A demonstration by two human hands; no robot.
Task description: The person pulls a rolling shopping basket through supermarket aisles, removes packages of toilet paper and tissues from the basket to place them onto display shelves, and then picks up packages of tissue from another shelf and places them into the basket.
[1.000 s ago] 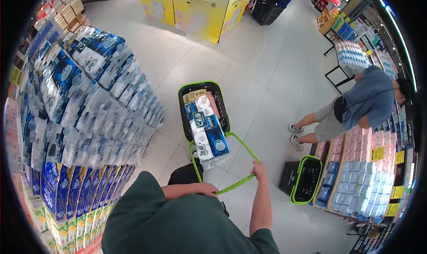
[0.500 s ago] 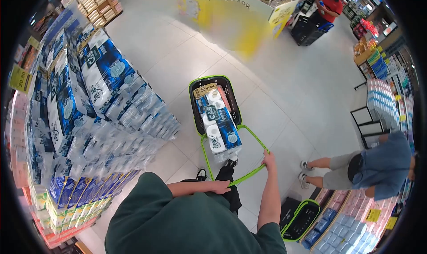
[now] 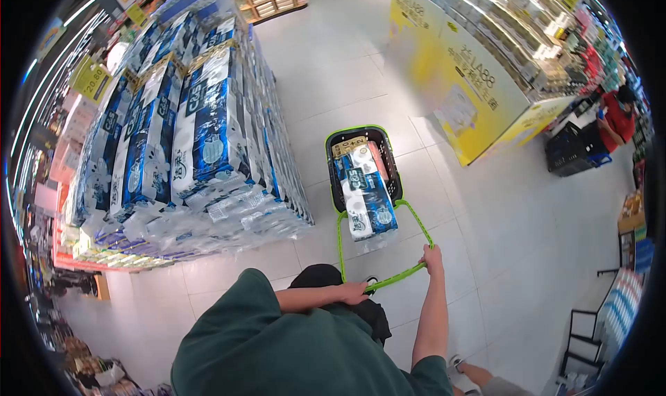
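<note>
A black shopping basket (image 3: 398, 181) with a green rim is on the floor in front of me. Its long green handle (image 3: 399, 279) reaches back toward my body. My left hand (image 3: 355, 293) is closed on the handle's near left corner, close to my waist. On the right corner, my right hand (image 3: 433, 257) grips the same handle with the arm stretched forward. In the basket lies a blue and white pack of paper rolls (image 3: 368, 198), its near end sticking out over the rim. Beside it shows a pinkish item (image 3: 378, 158), partly hidden.
Left of me rises a tall stack of blue and white paper packs (image 3: 208, 132). A yellow and white promotional stand (image 3: 472, 97) is ahead on the right. Past it a person in red (image 3: 616, 122) is beside a dark basket (image 3: 572, 149). Another person's leg (image 3: 475, 375) shows at lower right.
My view has turned left, so the stand and the person in red now sit farther right. The basket keeps its place ahead of me, both hands still on its handle.
</note>
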